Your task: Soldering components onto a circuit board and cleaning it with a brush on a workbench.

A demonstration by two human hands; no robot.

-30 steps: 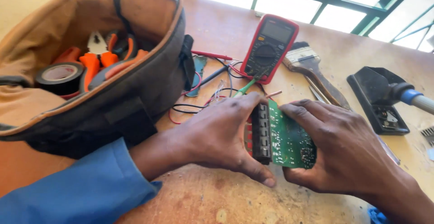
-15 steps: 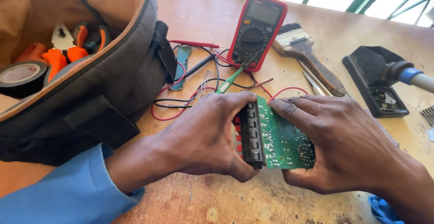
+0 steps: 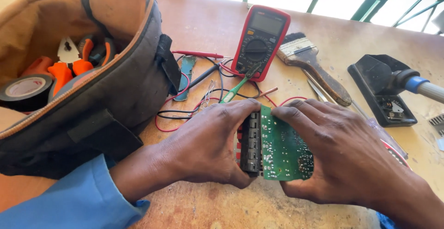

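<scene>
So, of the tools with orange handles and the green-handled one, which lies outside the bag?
The green-handled screwdriver: it lies on the table among wires below the red multimeter, while the orange-handled pliers sit inside the bag.

An open brown and grey fabric tool bag (image 3: pixel 106 95) holds orange-handled pliers (image 3: pixel 69 62) and black tape (image 3: pixel 25 90). On the worn wooden table (image 3: pixel 203 21) lie a red multimeter (image 3: pixel 260 42), a paintbrush (image 3: pixel 310 65) and a black soldering stand (image 3: pixel 381 88).

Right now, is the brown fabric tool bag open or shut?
Open: the brown fabric tool bag gapes, showing orange-handled pliers and black tape roll inside.
</scene>
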